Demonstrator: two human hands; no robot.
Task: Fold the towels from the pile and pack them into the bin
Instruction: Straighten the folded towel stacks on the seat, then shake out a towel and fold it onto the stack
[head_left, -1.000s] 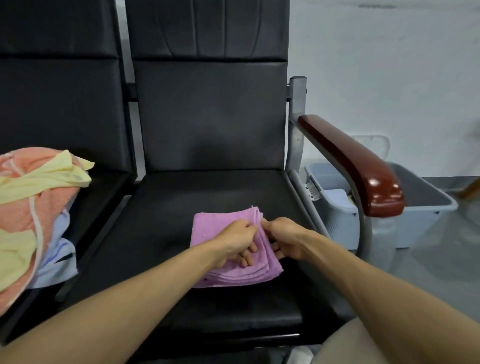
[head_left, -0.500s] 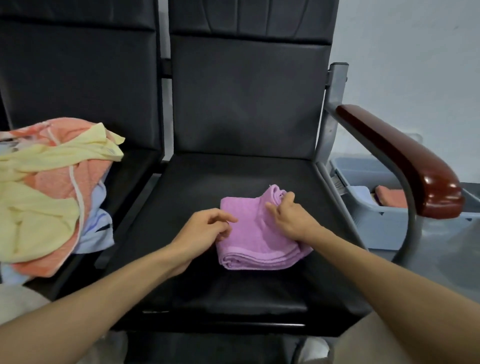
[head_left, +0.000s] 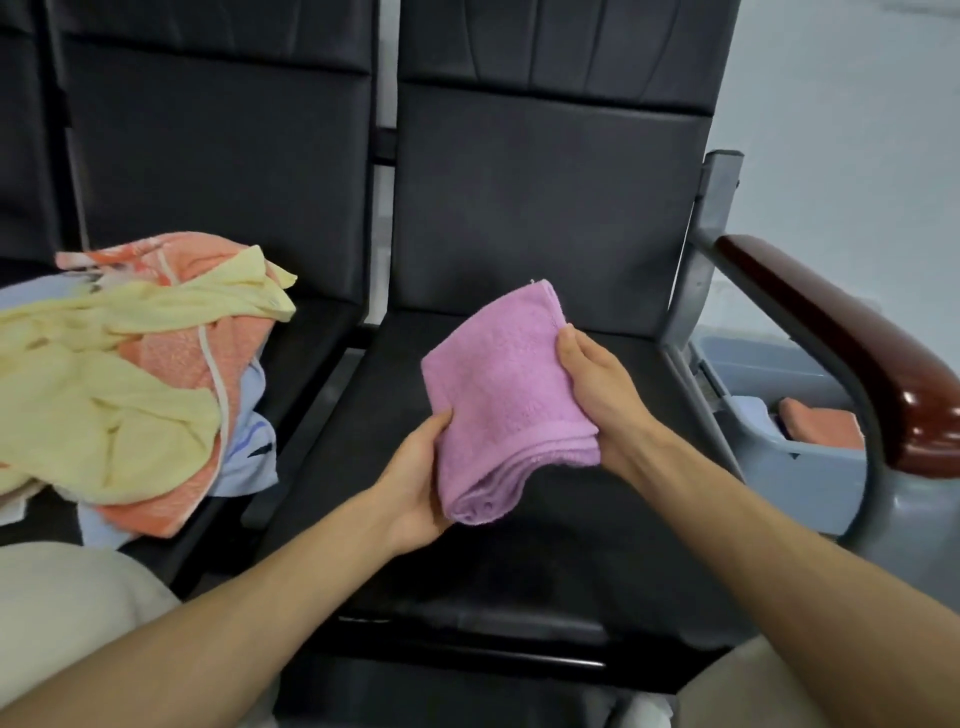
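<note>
The purple towel (head_left: 506, 395) is folded into a thick, layered square and sits up off the black seat (head_left: 519, 561) of the right-hand chair, carried between your two hands. Your left hand (head_left: 415, 483) takes its near left corner. The thumb lies along the top face by the edge and the palm cups in under the cloth, so the fingers are hidden below and you cannot see how far they curl. Your right hand (head_left: 597, 389) holds the right edge, with the thumb pressed flat on top near the far corner. The other fingers wrap beneath, out of sight. Both grips are closed on the cloth, pinching it between thumb and underside, not spread. The stacked folds show at the near end, where the bundle sags a little between your hands, and the far corner tips upward toward the chair back. The pile of towels (head_left: 130, 374), yellow, orange and pale blue, lies loose and unfolded on the neighbouring seat to your left, well apart from the purple one. The bin (head_left: 753, 410), grey-blue, stands to your right beyond the chair's frame, partly behind the dark red armrest (head_left: 857, 353). A folded orange towel (head_left: 821, 423) already lies inside it. The purple towel is over the seat, not yet over the bin.
</note>
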